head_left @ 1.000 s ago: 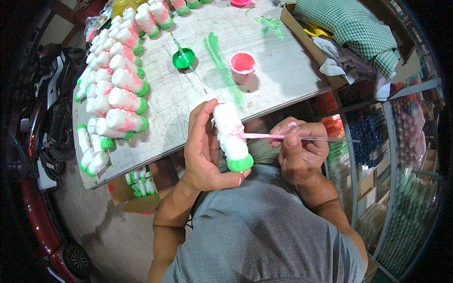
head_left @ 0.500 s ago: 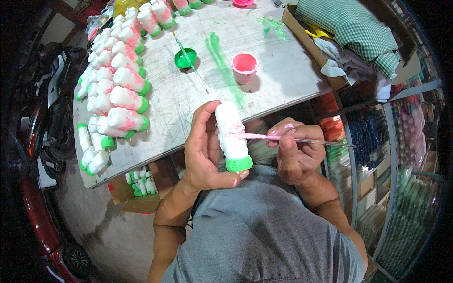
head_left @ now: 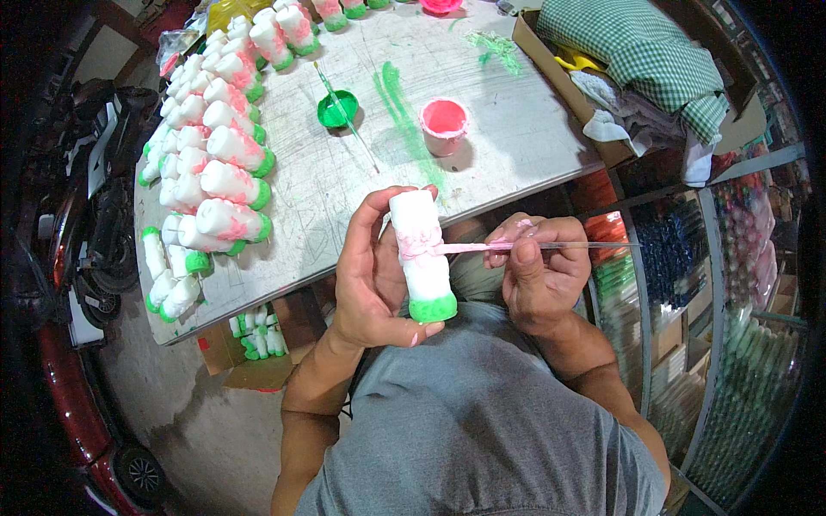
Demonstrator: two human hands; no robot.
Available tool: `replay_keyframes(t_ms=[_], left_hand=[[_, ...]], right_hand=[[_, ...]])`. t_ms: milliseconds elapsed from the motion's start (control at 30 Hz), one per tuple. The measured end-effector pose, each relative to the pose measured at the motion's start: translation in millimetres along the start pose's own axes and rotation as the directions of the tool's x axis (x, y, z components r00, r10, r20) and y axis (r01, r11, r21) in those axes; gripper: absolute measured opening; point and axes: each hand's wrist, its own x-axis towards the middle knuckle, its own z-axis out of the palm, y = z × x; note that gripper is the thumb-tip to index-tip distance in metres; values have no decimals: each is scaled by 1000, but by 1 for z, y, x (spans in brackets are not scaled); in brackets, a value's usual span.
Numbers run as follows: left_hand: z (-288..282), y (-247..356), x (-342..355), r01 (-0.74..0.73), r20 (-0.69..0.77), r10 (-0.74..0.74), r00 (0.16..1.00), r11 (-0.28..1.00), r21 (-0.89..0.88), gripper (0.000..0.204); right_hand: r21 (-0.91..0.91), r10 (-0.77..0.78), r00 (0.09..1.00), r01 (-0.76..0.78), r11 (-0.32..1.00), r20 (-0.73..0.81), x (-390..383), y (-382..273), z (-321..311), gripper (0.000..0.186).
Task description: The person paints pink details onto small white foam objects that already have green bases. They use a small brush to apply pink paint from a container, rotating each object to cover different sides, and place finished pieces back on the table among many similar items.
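White table (head_left: 297, 185); off its near edge, the left hand (head_left: 366, 279) clasps a green-ended white piece (head_left: 427, 279), thumb at the green end, seemingly to bare the side that the brush (head_left: 465, 248), pinched in the right hand (head_left: 549, 275), touches; a pink cup (head_left: 444, 144) stands near that edge, likely for reach.

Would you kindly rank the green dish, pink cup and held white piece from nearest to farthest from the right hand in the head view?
1. White piece: just left of the right hand.
2. Pink cup: beyond, on the table.
3. Green dish: left of the cup.
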Motion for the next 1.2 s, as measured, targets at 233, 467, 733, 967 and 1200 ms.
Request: replay_keyframes(t_ms=[233,467,733,967,1200], left_hand=[[-4,-6,-1,8,-5,-9,1000,993,-114,133],[-6,-7,-2,2,-2,-2,1000,990,-145,135],[-13,-8,-1,-32,99,48,994,987,-155,130],[-22,-10,3,-92,181,119,976,985,-148,129],[-23,-6,3,-147,175,137,975,988,42,132]], right_hand=[[186,71,995,-58,981,-65,4,2,-1,19],[183,73,997,-65,981,-39,4,5,-1,19],[228,147,989,-136,964,-33,11,5,7,20],[237,114,993,-102,966,-38,16,1,3,20],[188,86,996,-84,979,-6,14,-2,6,21]])
